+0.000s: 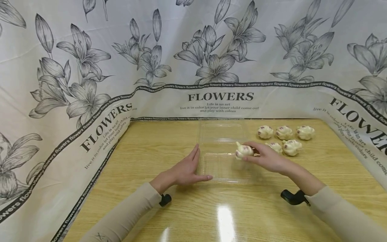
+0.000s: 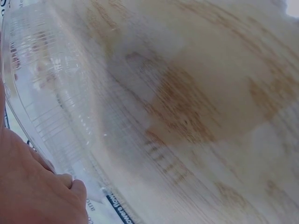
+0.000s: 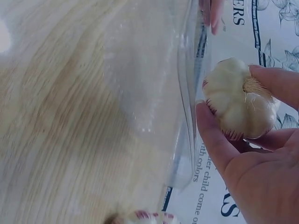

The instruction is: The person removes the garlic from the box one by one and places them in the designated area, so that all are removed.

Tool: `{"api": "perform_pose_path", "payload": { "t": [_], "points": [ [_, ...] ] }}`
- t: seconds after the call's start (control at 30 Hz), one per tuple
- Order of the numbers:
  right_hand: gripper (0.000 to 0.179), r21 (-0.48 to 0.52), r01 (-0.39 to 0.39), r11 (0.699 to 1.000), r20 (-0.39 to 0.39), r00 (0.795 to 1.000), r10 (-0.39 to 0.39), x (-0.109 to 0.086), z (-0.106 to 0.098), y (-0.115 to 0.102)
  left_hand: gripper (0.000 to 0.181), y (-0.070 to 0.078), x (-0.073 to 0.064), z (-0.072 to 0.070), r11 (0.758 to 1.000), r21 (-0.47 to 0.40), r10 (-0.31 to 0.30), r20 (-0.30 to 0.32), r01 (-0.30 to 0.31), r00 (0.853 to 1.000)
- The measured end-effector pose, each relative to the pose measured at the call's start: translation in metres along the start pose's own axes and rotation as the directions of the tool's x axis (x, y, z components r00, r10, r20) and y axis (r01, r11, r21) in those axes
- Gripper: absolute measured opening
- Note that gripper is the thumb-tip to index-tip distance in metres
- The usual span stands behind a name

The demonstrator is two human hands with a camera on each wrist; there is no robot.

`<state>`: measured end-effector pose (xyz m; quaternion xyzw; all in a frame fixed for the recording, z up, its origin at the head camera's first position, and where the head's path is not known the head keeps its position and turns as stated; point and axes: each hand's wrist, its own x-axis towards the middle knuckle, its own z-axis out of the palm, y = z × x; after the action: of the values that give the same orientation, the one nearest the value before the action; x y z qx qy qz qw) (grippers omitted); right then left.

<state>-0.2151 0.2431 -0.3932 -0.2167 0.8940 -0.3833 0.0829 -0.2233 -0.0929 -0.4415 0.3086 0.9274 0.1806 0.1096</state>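
Observation:
A clear plastic clamshell box [image 1: 219, 168] lies unfolded on the wooden table, its lid half toward the back wall. My left hand [image 1: 187, 171] rests against the box's left side, fingers straight and thumb reaching along the near edge; in the left wrist view the hand [image 2: 37, 186] is seen beside the ridged clear plastic [image 2: 56, 102]. Between thumb and fingers, my right hand [image 1: 269, 158] pinches a garlic bulb [image 1: 243, 151] over the right part of the box. The right wrist view shows the root end of that garlic bulb [image 3: 238, 102] and its purple streaks.
Several more garlic bulbs [image 1: 292, 148] sit in two rows at the back right of the table [image 1: 151, 141]. Partly behind my right hand is one garlic bulb [image 1: 274, 147] of the nearer row. A flower-printed cloth [image 1: 163, 104] stands around the table's back and sides.

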Motion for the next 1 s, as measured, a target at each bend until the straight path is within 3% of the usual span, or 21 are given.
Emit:
{"api": "perform_pose_path", "payload": {
  "t": [0.57,1.0],
  "points": [
    [0.064,-0.052,-0.022,0.998,-0.029,0.999,0.021,-0.019,-0.028,0.012,0.123,0.000,0.000,-0.001,1.000,0.008,0.000,-0.004,0.000,1.000],
    [0.062,-0.172,-0.069,0.983,-0.077,0.995,0.057,-0.037,-0.054,0.036,0.123,0.000,-0.001,-0.001,1.000,-0.002,-0.008,0.004,0.008,1.000]
  ]
}}
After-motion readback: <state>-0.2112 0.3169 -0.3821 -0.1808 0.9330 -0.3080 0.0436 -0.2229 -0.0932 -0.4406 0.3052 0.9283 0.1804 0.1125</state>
